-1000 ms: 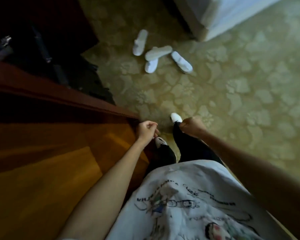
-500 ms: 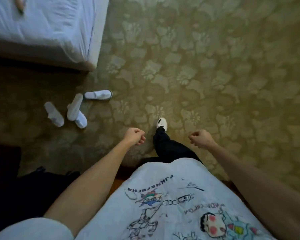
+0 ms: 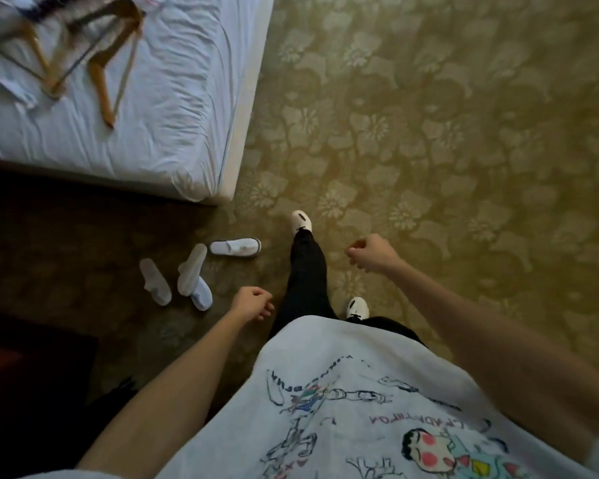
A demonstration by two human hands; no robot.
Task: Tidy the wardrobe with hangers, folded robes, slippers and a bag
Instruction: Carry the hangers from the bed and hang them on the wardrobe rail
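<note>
On the patterned olive carpet [image 3: 429, 133], left hand [image 3: 251, 302] and right hand [image 3: 370, 252] hang loosely curled, grasping nothing; gathering the scattered white slippers [image 3: 234, 247] or wooden hangers [image 3: 101, 63] seems next

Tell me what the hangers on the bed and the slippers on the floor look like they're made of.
Hangers: likely wood, going by the tan-brown arms, with thin grey bars that may be metal; motion blur leaves the finish unclear. Slippers: apparently soft white fabric, matte and thin like disposable hotel pairs; one has a dark-edged sole.
</note>
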